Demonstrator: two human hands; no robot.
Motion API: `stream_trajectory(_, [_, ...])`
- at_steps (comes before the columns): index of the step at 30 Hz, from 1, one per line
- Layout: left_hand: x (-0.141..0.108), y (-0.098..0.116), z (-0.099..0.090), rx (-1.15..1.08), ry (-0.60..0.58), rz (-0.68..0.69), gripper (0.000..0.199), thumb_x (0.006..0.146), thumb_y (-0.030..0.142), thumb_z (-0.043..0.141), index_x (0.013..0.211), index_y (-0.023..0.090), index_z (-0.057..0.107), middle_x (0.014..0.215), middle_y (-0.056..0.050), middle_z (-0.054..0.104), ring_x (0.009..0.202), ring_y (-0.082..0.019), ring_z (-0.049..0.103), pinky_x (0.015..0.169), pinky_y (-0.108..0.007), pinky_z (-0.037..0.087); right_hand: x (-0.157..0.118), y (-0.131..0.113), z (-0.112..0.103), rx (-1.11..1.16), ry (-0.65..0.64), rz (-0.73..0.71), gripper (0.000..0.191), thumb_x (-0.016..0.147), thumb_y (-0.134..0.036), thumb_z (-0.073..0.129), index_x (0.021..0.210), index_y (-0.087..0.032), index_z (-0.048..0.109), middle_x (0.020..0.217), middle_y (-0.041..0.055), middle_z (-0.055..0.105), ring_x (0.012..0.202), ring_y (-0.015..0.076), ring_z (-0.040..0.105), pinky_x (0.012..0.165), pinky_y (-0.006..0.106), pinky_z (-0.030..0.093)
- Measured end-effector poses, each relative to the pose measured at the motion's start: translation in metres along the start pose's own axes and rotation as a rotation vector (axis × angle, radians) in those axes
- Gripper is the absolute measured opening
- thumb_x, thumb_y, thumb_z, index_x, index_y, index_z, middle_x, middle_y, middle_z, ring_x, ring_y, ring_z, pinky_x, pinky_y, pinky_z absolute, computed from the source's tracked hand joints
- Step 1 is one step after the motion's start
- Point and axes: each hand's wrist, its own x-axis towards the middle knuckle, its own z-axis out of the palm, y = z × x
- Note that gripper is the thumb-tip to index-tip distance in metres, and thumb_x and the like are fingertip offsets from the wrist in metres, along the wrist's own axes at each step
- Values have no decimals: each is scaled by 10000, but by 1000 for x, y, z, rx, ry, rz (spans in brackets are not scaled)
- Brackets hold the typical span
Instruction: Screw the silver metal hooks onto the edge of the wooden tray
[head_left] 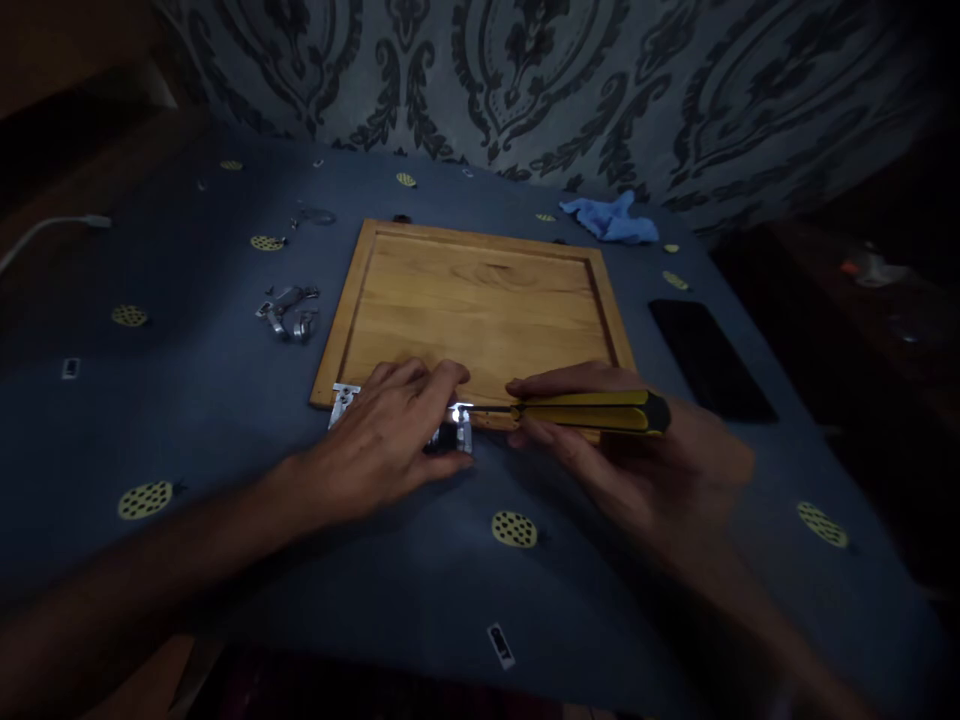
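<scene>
A framed wooden panel (480, 300) lies flat on the blue patterned cloth. At its near edge is a shiny metal fitting (463, 440), partly hidden under my left hand (382, 435), whose fingers wrap over it and rest on the panel's edge. My right hand (622, 450) is closed round a yellow and black screwdriver (592, 412), held nearly level. The screwdriver's shaft points left, its tip at the bright upper part of the fitting. Another metal end with holes (343, 400) shows left of my left hand, by the panel's near left corner.
Loose metal parts (289, 312) lie left of the panel, with a thin clear coil (315, 215) behind them. A blue rag (613, 218) is at the back right. A dark phone (711, 358) lies to the right. A white cable (56, 222) reaches in at the far left.
</scene>
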Motion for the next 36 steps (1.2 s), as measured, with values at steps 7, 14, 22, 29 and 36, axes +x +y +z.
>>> stream_trajectory(7, [0,0,1,-11,7,-5,557,853,305,797,1288,218,460,1159,-75,681,1138,-300,619,964,-442,494,6,-3,8,-78,93,-71,53,915,-241,736,943,-266,699,865,-16,760,742,164,742,611,276,582])
stream_trajectory(14, [-1,0,1,-28,12,34,560,861,302,800,1288,194,455,1160,-84,674,1136,-296,617,961,-428,491,9,-5,12,-107,120,-117,86,915,-242,742,931,-247,657,823,-19,737,721,141,723,632,253,568])
stream_trajectory(22, [0,-1,1,-17,13,27,532,869,314,790,1275,206,465,1156,-81,661,1128,-298,616,953,-428,496,14,-8,16,-133,136,-120,101,923,-260,733,899,-245,637,774,-23,711,679,143,700,593,257,553])
stream_trajectory(29, [-1,-2,1,-8,16,24,537,869,308,788,1285,213,461,1172,-81,656,1137,-297,610,949,-425,498,14,-10,18,-151,164,-103,145,907,-257,753,860,-252,617,750,-35,703,650,138,687,580,258,538])
stream_trajectory(36, [-1,-2,2,0,22,33,540,867,306,788,1284,217,456,1159,-79,660,1131,-297,613,944,-421,501,14,-10,19,-185,186,-70,188,916,-285,746,810,-247,594,690,-39,682,593,132,668,534,258,522])
